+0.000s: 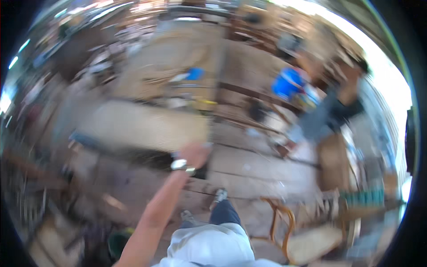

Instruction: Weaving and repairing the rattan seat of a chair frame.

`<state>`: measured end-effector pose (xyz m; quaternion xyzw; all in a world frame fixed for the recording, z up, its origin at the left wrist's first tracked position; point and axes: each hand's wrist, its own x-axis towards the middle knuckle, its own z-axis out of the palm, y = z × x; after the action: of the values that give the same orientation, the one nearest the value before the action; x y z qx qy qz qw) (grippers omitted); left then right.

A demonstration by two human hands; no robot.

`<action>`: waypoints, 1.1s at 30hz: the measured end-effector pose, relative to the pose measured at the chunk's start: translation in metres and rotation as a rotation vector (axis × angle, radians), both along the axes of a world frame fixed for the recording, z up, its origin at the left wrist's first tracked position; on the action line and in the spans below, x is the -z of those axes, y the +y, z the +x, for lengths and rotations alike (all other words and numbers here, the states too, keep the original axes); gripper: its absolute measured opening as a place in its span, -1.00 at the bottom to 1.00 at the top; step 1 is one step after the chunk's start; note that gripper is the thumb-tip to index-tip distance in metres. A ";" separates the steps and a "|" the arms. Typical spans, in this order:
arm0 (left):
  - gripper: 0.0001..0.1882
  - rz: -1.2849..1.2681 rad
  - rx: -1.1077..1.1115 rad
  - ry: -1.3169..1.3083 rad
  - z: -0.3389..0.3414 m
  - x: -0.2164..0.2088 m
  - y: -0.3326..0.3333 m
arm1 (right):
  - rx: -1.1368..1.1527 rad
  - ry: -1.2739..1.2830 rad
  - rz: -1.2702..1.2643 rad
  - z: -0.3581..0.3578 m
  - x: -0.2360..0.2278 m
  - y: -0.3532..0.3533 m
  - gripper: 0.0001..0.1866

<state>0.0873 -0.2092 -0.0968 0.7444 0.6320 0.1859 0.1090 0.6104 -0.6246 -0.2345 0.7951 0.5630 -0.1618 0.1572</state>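
Observation:
My left hand (195, 155) reaches forward, with a shiny watch (179, 164) on its wrist. It is at the near right corner of a long pale board or panel (147, 124); whether it grips or only overlaps that corner I cannot tell. Motion smears its fingers. My right hand is out of the picture. Beyond the pale board lies a wide tan worktop or sheet (178, 49), with a blue item (195, 74) and a yellow item (205, 102) on it, both too blurred to name.
At the right a person in a grey top (329, 115) bends low, one hand (284, 149) near the wooden floor (249, 164). A blue container (288, 83) stands beside them. A curved wooden chair frame (278, 222) is close at my right. Piled clutter (98, 62) fills the far left.

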 end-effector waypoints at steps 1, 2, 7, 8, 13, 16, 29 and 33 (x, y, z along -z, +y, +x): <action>-0.63 0.033 -0.071 -0.018 -0.001 -0.006 -0.002 | 0.120 -0.057 -0.007 0.001 -0.005 -0.050 -0.41; -0.62 0.140 -0.067 -0.075 0.003 0.001 0.003 | 0.238 -0.110 -0.020 -0.003 -0.010 -0.097 -0.41; -0.67 0.123 -0.126 -0.059 0.015 -0.025 -0.006 | 0.361 0.190 -0.112 -0.037 0.030 -0.001 -0.33; -0.76 0.186 -0.094 -0.081 0.012 -0.015 -0.006 | 0.423 0.310 -0.002 -0.084 -0.043 0.042 -0.36; -0.74 0.351 -0.160 -0.121 0.021 -0.007 -0.001 | 0.228 0.621 0.110 -0.106 -0.016 0.082 -0.47; -0.74 0.368 -0.237 -0.062 0.020 -0.007 -0.003 | 0.373 0.734 0.053 -0.068 -0.011 0.102 -0.50; -0.73 0.419 -0.514 0.228 0.018 0.007 -0.017 | 0.063 0.431 -0.265 0.250 0.059 0.175 -0.62; -0.71 0.257 -0.672 0.230 0.027 0.001 -0.021 | -0.018 0.223 -0.058 0.265 0.087 0.247 -0.70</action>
<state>0.1145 -0.2305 -0.0981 0.5191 0.8207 0.2041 -0.1241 0.8759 -0.3779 -0.3215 0.7622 0.5791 -0.2640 0.1181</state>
